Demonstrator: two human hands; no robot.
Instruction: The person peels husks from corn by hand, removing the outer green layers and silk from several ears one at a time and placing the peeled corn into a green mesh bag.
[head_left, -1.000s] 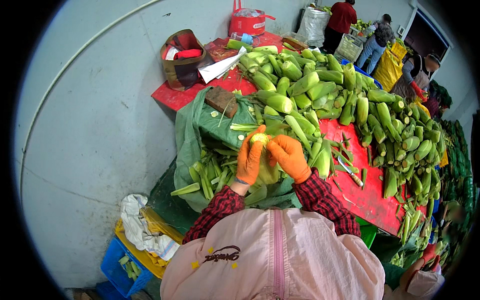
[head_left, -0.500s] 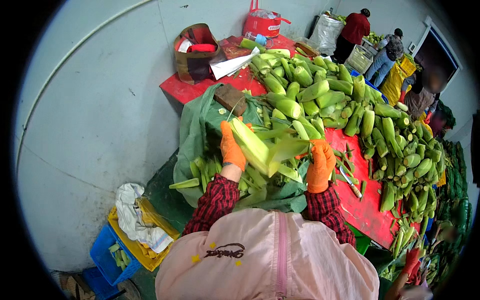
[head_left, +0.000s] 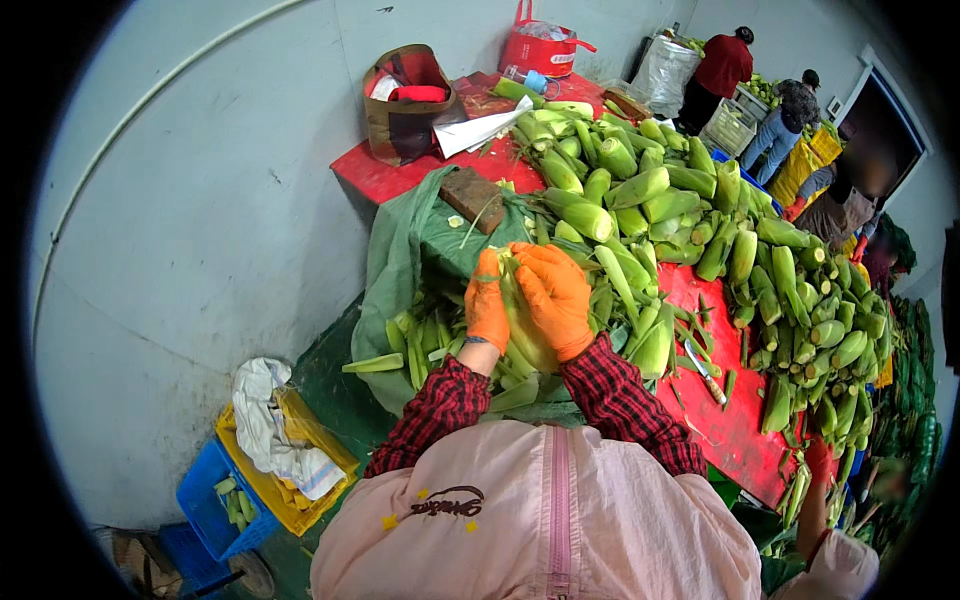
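A: Where are the hands, and what are they doing?

B: Just left of the frame's centre, the left hand (head_left: pixel 487 308) and right hand (head_left: pixel 556 303), both in orange gloves, are gripping one ear of corn (head_left: pixel 527 335). It is slanting between them, its upper end partly hidden by the fingers. The left is closing around its left side; the right is curling over the upper right part.

A: What is lying around them?

B: Below and left of the hands, loose green husks (head_left: pixel 421 345) are filling an open green sack (head_left: pixel 384 275). A brown brick (head_left: pixel 472 198) is resting on the sack, above the hands. From the upper centre toward the right, a big heap of corn (head_left: pixel 650 190) is covering much of the red surface (head_left: pixel 738 430). Right of the hands, a knife (head_left: pixel 708 378) is lying there among husk scraps.

A: And farther out?

B: At upper centre-left, a patterned bag (head_left: pixel 400 118) is standing on the surface. At lower left, a white sack (head_left: pixel 268 420) is draping over a yellow crate (head_left: pixel 325 440) beside a blue crate (head_left: pixel 202 490). At upper right, a person in a red top (head_left: pixel 724 65) is standing.
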